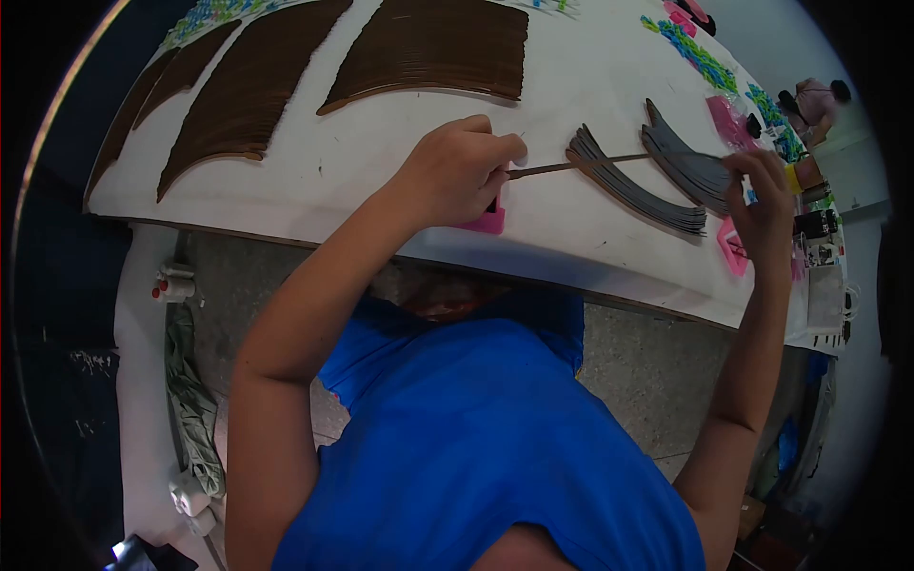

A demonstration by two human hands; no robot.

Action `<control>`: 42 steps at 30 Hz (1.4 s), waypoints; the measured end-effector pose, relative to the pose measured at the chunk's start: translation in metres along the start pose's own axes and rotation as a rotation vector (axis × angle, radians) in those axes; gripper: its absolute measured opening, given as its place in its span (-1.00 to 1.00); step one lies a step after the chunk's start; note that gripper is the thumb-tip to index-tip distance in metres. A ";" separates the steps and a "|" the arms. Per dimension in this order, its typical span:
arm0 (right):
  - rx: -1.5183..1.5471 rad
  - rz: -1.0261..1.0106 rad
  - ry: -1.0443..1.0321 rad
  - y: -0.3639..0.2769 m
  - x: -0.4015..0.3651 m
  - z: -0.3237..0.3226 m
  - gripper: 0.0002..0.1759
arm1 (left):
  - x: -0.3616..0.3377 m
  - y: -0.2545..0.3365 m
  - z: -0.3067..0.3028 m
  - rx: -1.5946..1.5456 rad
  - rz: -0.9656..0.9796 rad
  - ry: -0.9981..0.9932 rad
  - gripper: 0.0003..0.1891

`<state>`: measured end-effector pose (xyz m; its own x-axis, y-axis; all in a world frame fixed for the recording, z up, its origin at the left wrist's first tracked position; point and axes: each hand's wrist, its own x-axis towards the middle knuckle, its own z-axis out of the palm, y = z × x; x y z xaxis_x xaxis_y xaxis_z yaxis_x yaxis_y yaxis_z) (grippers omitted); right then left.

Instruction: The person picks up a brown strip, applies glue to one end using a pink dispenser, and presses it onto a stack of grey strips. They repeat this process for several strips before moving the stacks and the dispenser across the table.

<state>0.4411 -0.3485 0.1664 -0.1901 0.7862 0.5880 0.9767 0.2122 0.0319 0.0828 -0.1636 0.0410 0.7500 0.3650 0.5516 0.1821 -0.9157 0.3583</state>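
A thin dark brown strip (552,168) is stretched between my two hands above the white table. My left hand (460,169) is closed around its left end, just above a pink object (488,223) that the hand partly hides. At the other end, my right hand (762,195) pinches the strip between thumb and fingers. Beneath the strip lie two curved bundles of grey-brown strips, one nearer the middle (647,198) and one (684,164) close to my right hand. A pink triangular frame (731,246) sits beside my right wrist.
Wide sheets of brown strips (428,52) (249,95) cover the table's far left. Green and blue small pieces (703,62) line the far right edge, near a pink bag (728,119). Bottles (817,225) stand at right. Another person (815,103) is in the background.
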 end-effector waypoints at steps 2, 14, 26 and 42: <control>-0.045 -0.068 0.075 -0.010 0.023 -0.013 -0.73 | 0.004 0.003 0.006 -0.017 -0.007 0.019 -0.76; 0.412 0.333 -0.257 0.042 0.032 -0.003 -0.80 | -0.006 -0.023 -0.045 -1.435 -0.477 -0.113 -0.85; 1.170 0.705 -0.409 0.018 -0.004 0.044 -0.86 | -0.031 -0.036 -0.059 -1.723 -0.598 -0.064 -0.85; 2.319 0.822 -0.238 -0.054 -0.025 0.110 -0.79 | -0.068 -0.054 -0.060 -1.890 -0.618 0.155 -0.87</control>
<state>0.3822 -0.3159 0.0605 -0.1666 0.9854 -0.0340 -0.7323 -0.1468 -0.6649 -0.0158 -0.1293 0.0295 0.7900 0.6084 0.0749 -0.5104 0.5852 0.6301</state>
